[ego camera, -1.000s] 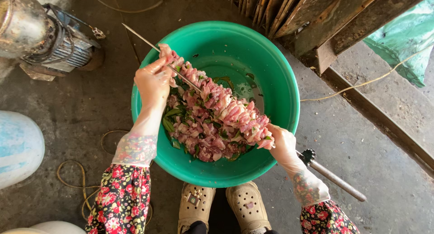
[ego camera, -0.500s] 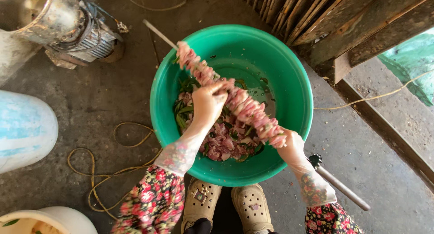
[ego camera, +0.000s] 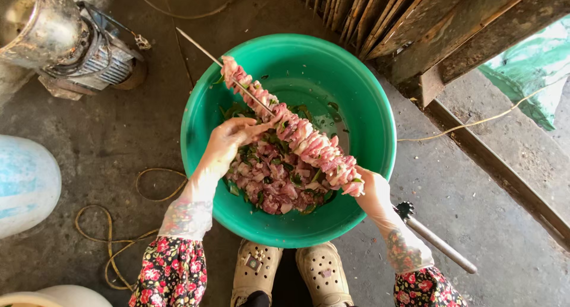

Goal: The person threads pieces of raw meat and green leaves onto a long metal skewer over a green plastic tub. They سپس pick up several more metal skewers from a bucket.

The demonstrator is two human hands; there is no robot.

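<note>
A long metal skewer [ego camera: 202,48] loaded with pink meat pieces [ego camera: 303,138] lies slanted over a big green plastic basin [ego camera: 368,111]. My right hand [ego camera: 375,195], in a thin clear glove, grips the skewer's near end by the basin's right rim. My left hand [ego camera: 233,140], also gloved, touches the meat on the skewer near its middle, fingers pinched around a piece. Loose chopped meat mixed with green leaves [ego camera: 270,179] fills the basin's bottom under the skewer.
An electric motor [ego camera: 71,46] sits at the top left, a pale blue-white container [ego camera: 24,185] at the left edge. A thin cord [ego camera: 119,233] coils on the concrete floor. Wooden slats and beams [ego camera: 427,28] stand at the top right. My beige clogs [ego camera: 291,277] are below the basin.
My left hand slid from the skewer's upper end down toward its middle. The right hand kept its hold on the near end.
</note>
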